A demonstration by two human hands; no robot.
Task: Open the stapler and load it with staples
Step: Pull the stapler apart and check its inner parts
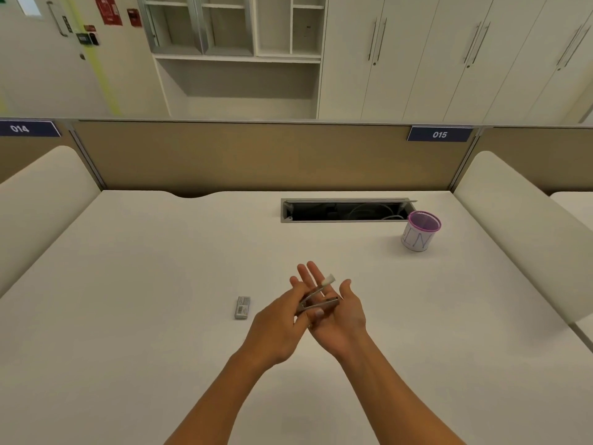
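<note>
The left hand (pixel 276 321) pinches a small grey metal stapler (pixel 318 300), hinged open. The right hand (pixel 341 316), fingers straight, rests under it.

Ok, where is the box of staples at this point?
In the head view the box of staples lies on the white desk, just left of the left hand and not touched by it.
</note>
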